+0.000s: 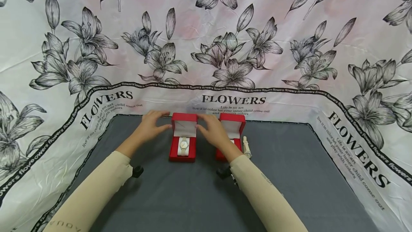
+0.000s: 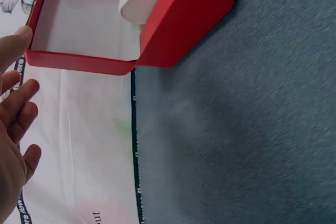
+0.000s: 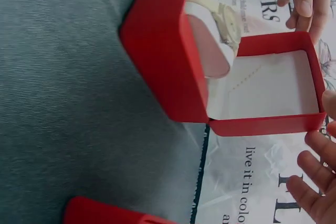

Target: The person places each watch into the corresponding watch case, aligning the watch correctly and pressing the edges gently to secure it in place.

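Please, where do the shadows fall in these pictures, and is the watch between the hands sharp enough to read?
Head view: soft shadows on the cloth by both sleeves, watch too small to read; left wrist view: shadow beside the box, watch cut by the top edge; right wrist view: shadow beside the box, dial too soft to read.

You are getting bright, even light in the head view, where the floral cloth (image 1: pixel 180 1) is giving off a faint sheen along its creases. Soft shadows are falling on the grey worktop (image 1: pixel 199 196) beneath both sleeves (image 1: pixel 93 185), spreading into the space between them. The wide lens is stretching the lettering (image 1: pixel 358 148) near the right edge. In both wrist views you are seeing dimmer, softer pictures: the worktop is darkening beside the red box (image 3: pixel 165 61), and in the right one the watch (image 3: pixel 229 23) is losing crisp detail at its dial.
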Available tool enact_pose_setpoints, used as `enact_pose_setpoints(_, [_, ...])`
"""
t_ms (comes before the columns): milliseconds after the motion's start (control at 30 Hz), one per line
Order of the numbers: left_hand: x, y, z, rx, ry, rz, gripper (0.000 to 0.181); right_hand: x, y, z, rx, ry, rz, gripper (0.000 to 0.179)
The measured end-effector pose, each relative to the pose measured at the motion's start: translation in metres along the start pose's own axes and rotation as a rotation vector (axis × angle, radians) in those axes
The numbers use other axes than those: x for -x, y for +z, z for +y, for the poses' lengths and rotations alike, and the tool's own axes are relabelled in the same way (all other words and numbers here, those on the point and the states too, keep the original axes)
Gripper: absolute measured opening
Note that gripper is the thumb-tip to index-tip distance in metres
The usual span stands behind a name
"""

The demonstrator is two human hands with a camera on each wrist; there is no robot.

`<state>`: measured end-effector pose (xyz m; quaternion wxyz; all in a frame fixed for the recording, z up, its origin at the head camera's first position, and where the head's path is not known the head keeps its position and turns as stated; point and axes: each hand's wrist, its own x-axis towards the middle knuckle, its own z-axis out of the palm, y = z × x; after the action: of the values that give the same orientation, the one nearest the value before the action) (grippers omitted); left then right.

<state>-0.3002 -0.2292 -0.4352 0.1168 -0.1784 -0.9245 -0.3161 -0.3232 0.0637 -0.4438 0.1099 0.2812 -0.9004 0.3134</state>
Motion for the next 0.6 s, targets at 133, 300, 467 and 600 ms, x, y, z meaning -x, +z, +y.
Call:
enact_pose_setpoints(133, [-0.006, 0.003, 0.000, 0.015, -0.001, -0.029, 0.056, -0.005, 0.000, 0.001, 0.001, 0.017, 0.007, 0.047])
enact_pose_setpoints(300, [-0.010, 0.008, 0.002, 0.045, -0.010, -0.055, 0.049, -0.010, -0.001, 0.002, 0.003, 0.038, -0.026, 0.045])
enact_pose_setpoints(467, [-0.013, 0.011, 0.001, 0.069, -0.019, -0.024, 0.045, -0.014, -0.003, 0.003, -0.045, 0.034, -0.022, 0.043])
enact_pose_setpoints(600, [-0.013, 0.011, -0.001, 0.072, -0.033, -0.009, 0.042, -0.016, -0.003, 0.003, -0.082, 0.055, -0.045, 0.041])
